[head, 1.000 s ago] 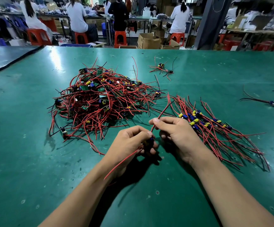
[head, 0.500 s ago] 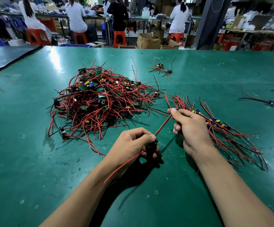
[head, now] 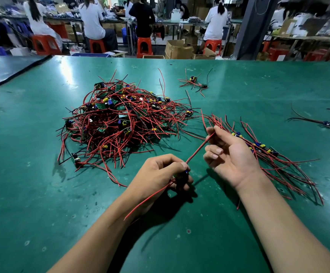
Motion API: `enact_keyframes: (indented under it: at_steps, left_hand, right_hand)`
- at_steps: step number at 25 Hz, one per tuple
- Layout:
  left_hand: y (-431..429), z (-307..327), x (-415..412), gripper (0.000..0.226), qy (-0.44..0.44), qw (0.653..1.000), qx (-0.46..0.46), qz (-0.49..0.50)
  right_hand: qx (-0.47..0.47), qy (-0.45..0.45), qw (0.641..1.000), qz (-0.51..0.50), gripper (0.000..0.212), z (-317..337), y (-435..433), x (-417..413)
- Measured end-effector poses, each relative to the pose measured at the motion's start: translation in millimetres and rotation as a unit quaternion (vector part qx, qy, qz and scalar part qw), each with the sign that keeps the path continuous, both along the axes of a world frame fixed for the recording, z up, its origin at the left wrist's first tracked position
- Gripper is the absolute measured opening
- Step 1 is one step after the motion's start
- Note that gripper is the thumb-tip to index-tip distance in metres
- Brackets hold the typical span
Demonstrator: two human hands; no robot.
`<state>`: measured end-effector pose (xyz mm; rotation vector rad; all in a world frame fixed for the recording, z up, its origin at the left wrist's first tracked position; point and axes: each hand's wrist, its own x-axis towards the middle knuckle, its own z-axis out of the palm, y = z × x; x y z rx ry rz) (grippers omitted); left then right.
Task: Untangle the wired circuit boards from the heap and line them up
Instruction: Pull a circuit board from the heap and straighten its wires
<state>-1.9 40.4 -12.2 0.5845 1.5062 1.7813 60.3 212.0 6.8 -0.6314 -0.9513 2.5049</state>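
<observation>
The left hand is curled tight around a small dark circuit board, mostly hidden in the fist, with one thin red wire trailing back past the wrist. The right hand is half open, thumb and forefinger pinching the board's other red lead, which runs taut between the two hands just above the green bench mat. To do this well, I judge the right hand should slide along that lead to its tip, straightening it, while the left keeps the board from twisting. Just behind the right hand lies the neat row of sorted wired boards, wires fanned one way; this one belongs beside them, facing alike. The big tangled heap of red-wired boards sits beyond the left hand, much remaining
</observation>
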Motion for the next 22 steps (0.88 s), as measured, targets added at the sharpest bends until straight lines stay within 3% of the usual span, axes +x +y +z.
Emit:
enact_keyframes:
  at_steps: [6,10,22]
  left_hand:
    - [-0.2,-1.6,-1.2,0.015,-0.020,1.000,0.013,0.012]
    - [1.0,-0.7,-1.2,0.024,-0.052,0.998,0.033,0.013]
    - [1.3,4.8,-3.8,0.041,-0.091,0.995,0.039,0.032]
  right_hand:
    - [0.124,-0.063,0.990,-0.010,0.029,-6.2,0.3,-2.6]
    - [0.142,-0.078,0.986,0.028,0.043,-7.6,-2.2,-2.7]
    - [0.156,-0.109,0.979,0.071,0.033,-12.3,-1.1,-2.7]
